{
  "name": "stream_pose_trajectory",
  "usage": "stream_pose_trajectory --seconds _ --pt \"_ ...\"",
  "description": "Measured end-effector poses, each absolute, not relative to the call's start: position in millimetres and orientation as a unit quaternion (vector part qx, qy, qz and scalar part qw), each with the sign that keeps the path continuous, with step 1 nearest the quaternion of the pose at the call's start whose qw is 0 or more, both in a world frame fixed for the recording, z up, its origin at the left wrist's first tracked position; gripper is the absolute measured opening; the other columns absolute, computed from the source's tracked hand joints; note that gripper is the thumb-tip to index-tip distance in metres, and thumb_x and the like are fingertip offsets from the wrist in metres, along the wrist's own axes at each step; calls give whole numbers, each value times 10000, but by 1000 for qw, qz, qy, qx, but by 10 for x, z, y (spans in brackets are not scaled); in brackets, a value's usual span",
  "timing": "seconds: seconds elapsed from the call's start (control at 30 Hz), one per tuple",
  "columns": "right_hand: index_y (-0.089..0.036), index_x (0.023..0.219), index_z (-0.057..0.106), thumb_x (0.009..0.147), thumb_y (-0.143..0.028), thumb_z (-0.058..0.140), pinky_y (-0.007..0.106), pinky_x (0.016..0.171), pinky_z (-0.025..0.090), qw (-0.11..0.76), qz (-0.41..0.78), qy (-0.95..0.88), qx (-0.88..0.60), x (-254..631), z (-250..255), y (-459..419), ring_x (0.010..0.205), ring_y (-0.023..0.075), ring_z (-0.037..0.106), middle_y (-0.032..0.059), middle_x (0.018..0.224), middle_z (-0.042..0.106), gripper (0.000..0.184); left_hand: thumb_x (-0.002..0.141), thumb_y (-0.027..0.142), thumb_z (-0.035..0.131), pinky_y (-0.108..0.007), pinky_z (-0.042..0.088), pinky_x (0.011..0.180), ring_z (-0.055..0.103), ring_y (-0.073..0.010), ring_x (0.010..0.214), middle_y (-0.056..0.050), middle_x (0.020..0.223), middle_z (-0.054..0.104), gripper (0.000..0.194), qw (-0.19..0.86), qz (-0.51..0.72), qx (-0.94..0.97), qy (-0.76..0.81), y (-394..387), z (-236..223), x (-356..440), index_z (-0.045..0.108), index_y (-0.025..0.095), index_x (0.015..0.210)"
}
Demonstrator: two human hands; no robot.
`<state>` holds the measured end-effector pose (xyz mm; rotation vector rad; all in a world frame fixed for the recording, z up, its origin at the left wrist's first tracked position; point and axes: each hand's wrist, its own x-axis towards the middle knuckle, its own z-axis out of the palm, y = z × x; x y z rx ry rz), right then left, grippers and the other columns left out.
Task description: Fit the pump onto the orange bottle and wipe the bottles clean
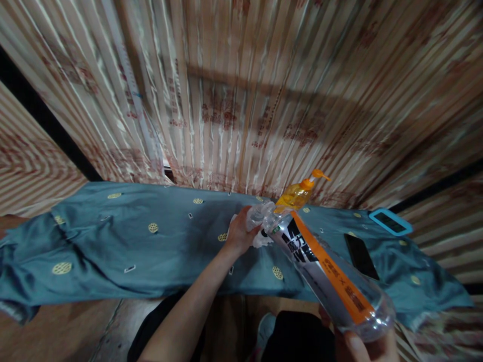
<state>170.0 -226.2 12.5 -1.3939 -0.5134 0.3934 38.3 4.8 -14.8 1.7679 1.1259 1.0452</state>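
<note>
My right hand (364,348) grips the base of a large clear plastic bottle (332,276) with an orange, silver and black label. The bottle is tilted, its neck pointing up and left. Around a small clear plastic container (257,215), my left hand (240,234) is closed. The container is against the mouth of the bottle; whether the two touch I cannot tell. White tissue (262,240) lies beneath my left hand. Just behind the bottle's neck stands a pump bottle (295,195) of yellow liquid with an orange pump head.
A narrow table is covered by a teal cloth (173,251) with a pineapple pattern. On its right side lie a black phone (361,256) and a blue-framed tablet-like object (390,222). Striped curtains (234,110) hang close behind and at both sides, with dark poles (45,110).
</note>
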Motion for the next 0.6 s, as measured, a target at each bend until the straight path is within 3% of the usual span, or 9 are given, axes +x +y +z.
stream_pose_trajectory --seconds 0.13,0.3,0.5,0.6 --pt "-270 1415 472 669 -378 812 313 607 518 721 162 -232 -632 1756 60 -2268 645 170 590 31 1010 670 826 739 202 711 -447 517 985 662 -267 1095 -74 1189 698 515 389 411 696 442 42 -140 385 537 204 1224" --pt "-274 1436 448 711 -389 767 340 735 509 711 145 -264 -635 1839 -45 -2296 899 227 609 64 1256 588 800 725 185 716 -439 514 986 663 -260 1092 -61 1199 695 538 384 409 698 446 40 -128 385 538 223 1231" --pt "-259 1441 443 699 -374 784 329 600 498 715 159 -271 -624 1855 -20 -2303 723 227 633 41 922 688 825 733 184 715 -441 512 992 664 -263 1096 -66 1186 705 530 386 412 695 445 40 -119 388 541 221 1232" --pt "-247 1418 470 696 -350 800 328 589 510 717 168 -274 -618 1857 5 -2305 664 209 636 33 886 711 800 738 184 715 -434 513 994 661 -263 1106 -65 1199 701 537 387 412 692 449 41 -144 396 538 226 1243"
